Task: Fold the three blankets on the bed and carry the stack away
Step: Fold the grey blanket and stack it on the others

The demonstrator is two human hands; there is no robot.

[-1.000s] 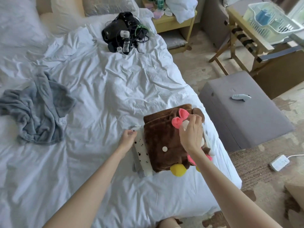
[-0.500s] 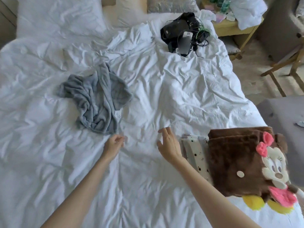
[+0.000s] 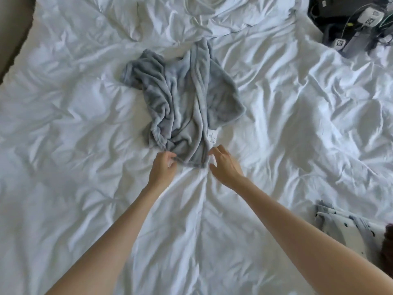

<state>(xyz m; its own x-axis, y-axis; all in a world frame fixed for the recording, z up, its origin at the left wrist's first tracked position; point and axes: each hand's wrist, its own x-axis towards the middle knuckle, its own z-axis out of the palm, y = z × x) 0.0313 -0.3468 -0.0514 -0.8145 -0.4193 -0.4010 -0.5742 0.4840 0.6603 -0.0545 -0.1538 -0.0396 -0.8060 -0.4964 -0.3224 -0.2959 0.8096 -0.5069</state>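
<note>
Reaching has ended: both hands, short of the grey blanket (image 3: 187, 99) half a second ago, are now at its near edge. The left hand (image 3: 162, 169) pinches the hem. The right hand (image 3: 225, 165) is at the near-right corner, fingers apart and not yet closed. The third fold is likely starting. Right of the grey blanket and nearer, the spotted blanket (image 3: 344, 226) and brown blanket (image 3: 388, 241) are cut off by the frame, so the stack is barely visible.

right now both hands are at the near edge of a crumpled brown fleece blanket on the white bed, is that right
Wrong colour: the head view shows the left hand and right hand at the near edge of a crumpled grey fleece blanket, not brown, on the white bed.
</note>
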